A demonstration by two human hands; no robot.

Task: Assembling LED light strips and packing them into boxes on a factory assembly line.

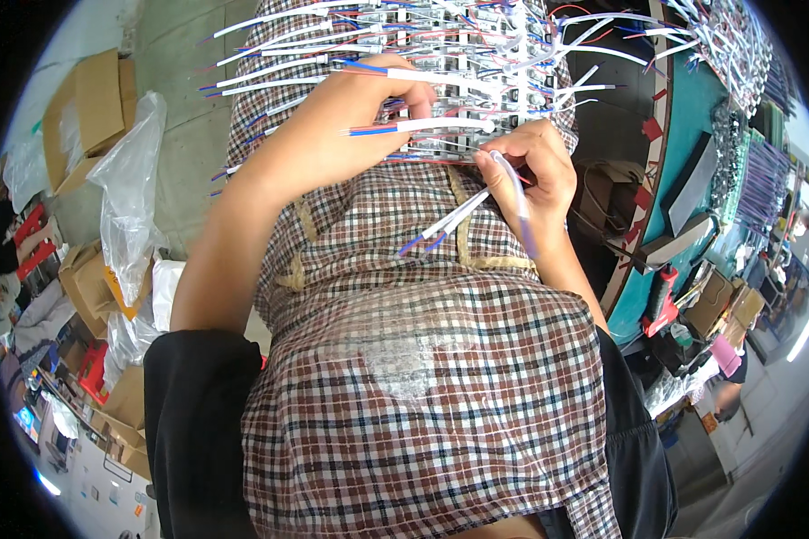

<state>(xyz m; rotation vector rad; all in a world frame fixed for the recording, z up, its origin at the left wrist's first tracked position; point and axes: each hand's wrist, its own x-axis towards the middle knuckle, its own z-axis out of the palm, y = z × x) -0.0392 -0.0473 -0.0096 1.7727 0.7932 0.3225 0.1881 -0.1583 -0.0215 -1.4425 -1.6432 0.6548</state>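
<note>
Smooth plastic cables (449,125) (faintly glossy); matt, woven cloth apron (503,404).

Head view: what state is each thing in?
Grey circuit boards: in rows, wired
White cables with blue tips: tips loose
Left hand: fingers curled, at boards
Right hand: pinching cables
Brown cardboard box: open
Clear plastic bag: crumpled
Red-handled tool: lying down

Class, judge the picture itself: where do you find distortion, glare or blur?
In the head view, fisheye distortion curves the edge of the teal table and blackens the corners; in the head view, the light strip at far right glares white; in the head view, the pale tube at the right hand looks smeared, perhaps by motion.
</note>
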